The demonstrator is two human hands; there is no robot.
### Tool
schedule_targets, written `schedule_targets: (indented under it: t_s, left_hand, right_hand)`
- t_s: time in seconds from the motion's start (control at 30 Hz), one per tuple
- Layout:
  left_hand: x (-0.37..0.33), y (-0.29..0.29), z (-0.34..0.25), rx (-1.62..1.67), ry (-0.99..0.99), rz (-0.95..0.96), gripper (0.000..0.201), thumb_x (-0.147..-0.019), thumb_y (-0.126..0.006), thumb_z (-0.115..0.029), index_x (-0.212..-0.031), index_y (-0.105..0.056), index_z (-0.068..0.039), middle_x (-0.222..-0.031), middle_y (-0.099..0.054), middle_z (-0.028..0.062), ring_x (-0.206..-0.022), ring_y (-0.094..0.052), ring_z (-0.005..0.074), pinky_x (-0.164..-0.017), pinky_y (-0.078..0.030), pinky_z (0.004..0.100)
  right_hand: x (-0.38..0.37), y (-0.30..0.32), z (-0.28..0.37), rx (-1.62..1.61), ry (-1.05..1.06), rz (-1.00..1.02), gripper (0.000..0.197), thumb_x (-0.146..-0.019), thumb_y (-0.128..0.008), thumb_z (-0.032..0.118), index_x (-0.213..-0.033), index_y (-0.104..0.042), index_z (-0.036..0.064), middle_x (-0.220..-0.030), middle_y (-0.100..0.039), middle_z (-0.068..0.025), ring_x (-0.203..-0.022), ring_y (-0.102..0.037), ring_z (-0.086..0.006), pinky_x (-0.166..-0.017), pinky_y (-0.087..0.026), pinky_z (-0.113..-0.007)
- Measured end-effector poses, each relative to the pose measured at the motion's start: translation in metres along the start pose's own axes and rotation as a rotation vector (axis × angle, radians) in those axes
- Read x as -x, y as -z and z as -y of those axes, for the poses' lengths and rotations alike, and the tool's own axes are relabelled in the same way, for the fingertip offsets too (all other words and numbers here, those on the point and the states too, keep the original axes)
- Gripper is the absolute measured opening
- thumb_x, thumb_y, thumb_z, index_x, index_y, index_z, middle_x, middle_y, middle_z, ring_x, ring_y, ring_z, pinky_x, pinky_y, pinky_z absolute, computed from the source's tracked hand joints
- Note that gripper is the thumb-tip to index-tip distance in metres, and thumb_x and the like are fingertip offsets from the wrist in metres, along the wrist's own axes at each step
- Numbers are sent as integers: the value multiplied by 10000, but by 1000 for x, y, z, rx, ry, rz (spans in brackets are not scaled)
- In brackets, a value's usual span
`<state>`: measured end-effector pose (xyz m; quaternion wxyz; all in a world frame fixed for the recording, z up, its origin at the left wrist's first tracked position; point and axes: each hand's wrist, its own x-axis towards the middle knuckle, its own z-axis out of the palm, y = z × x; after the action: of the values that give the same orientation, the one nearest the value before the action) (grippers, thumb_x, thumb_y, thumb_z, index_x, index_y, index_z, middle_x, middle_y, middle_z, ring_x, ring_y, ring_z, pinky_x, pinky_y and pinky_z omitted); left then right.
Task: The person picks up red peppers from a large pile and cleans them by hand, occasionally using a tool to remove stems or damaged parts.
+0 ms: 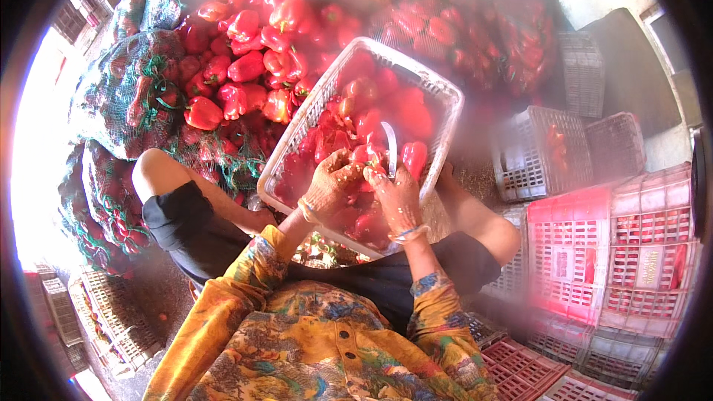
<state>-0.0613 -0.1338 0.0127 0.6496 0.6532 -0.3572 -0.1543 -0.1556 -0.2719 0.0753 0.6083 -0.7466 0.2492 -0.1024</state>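
Note:
My right hand [397, 194] is closed around a knife, whose pale, curved blade [391, 145] rises above the fingers. Close beside it, my left hand [332, 187] has its fingers pinched on what looks like a red bell pepper, mostly hidden by the fingers. Pale seed-like specks cling to both hands. They meet over the near part of a white plastic crate [303, 117] that sits tilted between my legs. Inside lie red peppers, whole and in pieces; one whole red pepper [414, 159] shows just right of the blade.
A big heap of red peppers [249, 67] spreads beyond the crate. Green mesh sacks of peppers [130, 96] bulge at the left. White crates [546, 152] stand at the right, with stacked pink and white crates [572, 252] nearer. Another crate [115, 319] lies at lower left.

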Motion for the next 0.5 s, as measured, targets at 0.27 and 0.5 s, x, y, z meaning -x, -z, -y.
schedule_targets:
  t_s: [0.27,0.5]
  left_hand:
    - [-3,-6,-31,921,376,-299,92,-978,-609,-167,-1005,-605,-79,-912,-602,-14,-871,-566,96,-790,-475,269]
    - [0,3,-2,659,269,-192,245,-1035,-530,-263,-1147,-588,-53,-1137,-635,52,-1066,-604,160,-957,-490,345]
  right_hand:
    - [22,-27,22,-605,-288,68,189,-961,-663,223,-1071,-644,70,-705,-563,27,-533,-499,-77,-475,-445,-259]
    - [23,-19,28,-416,-252,33,192,-944,-680,225,-1051,-664,66,-711,-600,26,-536,-531,-66,-463,-451,-260]
